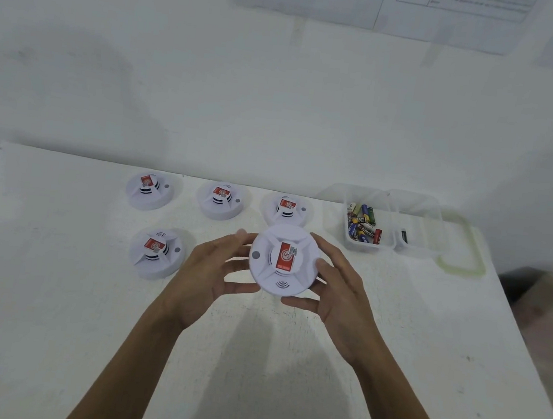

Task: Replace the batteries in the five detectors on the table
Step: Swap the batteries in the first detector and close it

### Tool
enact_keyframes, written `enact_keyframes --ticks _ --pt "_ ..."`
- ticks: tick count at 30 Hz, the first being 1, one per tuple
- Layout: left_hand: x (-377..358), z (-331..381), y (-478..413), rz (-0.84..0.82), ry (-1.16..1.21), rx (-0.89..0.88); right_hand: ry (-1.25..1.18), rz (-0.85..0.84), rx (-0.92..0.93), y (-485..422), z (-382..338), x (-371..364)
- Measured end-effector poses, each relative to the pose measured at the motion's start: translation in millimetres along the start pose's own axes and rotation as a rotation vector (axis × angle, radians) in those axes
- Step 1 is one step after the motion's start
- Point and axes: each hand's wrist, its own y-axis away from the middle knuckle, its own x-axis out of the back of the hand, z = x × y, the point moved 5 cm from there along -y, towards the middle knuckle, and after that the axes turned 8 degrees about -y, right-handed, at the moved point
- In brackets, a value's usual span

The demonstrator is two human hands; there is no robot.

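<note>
Head cam: we're holding one detector [283, 260] up mid-frame, left hand [216, 273] and right hand [340, 285] curled round its rim at 9 and 3 o'clock, probably to twist it open, batteries [363, 224] at 2.

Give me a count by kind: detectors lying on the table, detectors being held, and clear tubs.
Detectors on the table: 4
Held detector, gripped between left hand and right hand: 1
Clear tubs: 2
Total: 7
</note>
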Motion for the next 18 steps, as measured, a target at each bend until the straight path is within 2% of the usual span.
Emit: enact_keyframes --ticks 5,18 --pt "1.7 -3.6 -2.1 0.015 0.112 0.098 0.015 0.002 -0.001 0.7 -0.7 0.4" --pt "4.1 -6.0 -1.3 0.038 0.152 0.110 -0.012 -0.010 -0.015 3.3 -0.6 -1.3"
